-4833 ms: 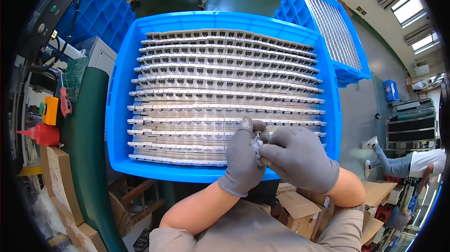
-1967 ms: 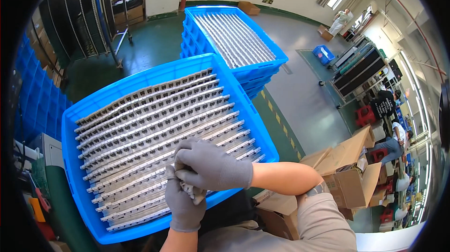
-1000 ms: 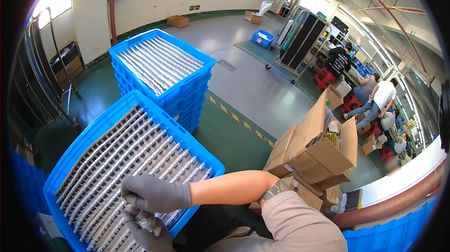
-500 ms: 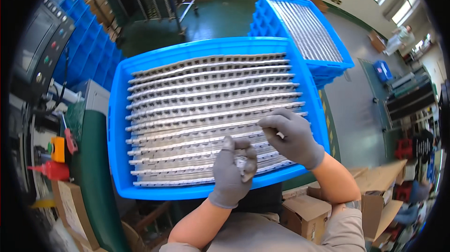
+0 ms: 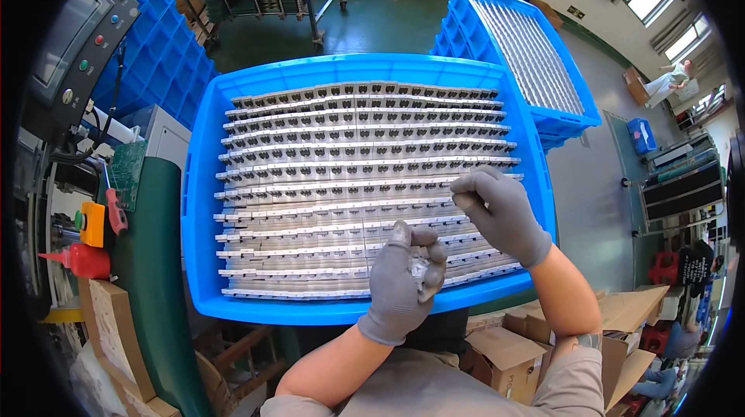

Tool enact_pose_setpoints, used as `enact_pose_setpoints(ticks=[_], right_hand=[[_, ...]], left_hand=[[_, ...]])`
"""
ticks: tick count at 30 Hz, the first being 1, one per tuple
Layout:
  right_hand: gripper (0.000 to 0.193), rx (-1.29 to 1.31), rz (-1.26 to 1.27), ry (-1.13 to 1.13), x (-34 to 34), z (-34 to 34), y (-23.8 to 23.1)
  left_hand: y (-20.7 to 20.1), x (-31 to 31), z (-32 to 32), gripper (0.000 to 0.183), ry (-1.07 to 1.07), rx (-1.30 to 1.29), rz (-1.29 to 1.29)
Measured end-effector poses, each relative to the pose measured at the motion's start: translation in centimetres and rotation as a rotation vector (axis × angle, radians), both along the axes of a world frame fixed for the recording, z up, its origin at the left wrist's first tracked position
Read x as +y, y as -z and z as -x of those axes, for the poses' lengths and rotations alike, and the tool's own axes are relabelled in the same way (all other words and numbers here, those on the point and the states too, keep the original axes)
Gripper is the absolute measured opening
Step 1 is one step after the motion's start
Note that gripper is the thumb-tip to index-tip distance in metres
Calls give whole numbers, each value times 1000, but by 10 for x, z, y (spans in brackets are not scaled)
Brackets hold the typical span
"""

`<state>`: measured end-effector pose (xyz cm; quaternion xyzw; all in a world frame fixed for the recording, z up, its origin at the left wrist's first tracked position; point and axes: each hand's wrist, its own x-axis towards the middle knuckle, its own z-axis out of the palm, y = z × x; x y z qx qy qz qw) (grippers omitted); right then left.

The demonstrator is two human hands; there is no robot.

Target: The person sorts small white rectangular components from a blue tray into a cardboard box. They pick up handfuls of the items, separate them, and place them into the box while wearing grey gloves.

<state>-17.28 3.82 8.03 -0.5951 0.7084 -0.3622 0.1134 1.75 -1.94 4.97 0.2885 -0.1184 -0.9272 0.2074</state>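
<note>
While the left hand (image 5: 403, 277) curls around small clear parts (image 5: 420, 268), the right hand (image 5: 500, 211) pinches at a side-to-side row of parts (image 5: 365, 184) in the blue crate (image 5: 198, 207), just ahead.

left hand (image 5: 403, 281) curled (gloved), right hand (image 5: 503, 214) pinching, forearms bare

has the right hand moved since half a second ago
Yes. The right hand has shifted a little along the rows of parts in the blue crate, away from the left hand and toward the crate's right wall.
</note>
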Motion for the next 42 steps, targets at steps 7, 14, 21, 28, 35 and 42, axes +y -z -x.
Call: enact_pose_setpoints(ticks=[7,14,21,28,35,42], right_hand=[[9,241,-91,-3,-29,20,21],[10,295,-101,-37,-32,23,42],[13,387,-52,1,-33,10,35],[9,377,-23,-71,-20,30,56],[12,450,-144,45,-34,25,64],[6,486,-238,79,-39,17,70]], left_hand=[[3,-1,-1,48,11,37,5],[0,2,2,44,3,21,-9],[0,-1,-5,44,-4,-9,-7],[11,-3,-1,36,29,92,-234],[31,-7,3,36,-64,153,75],[8,-1,-2,41,72,257,70]])
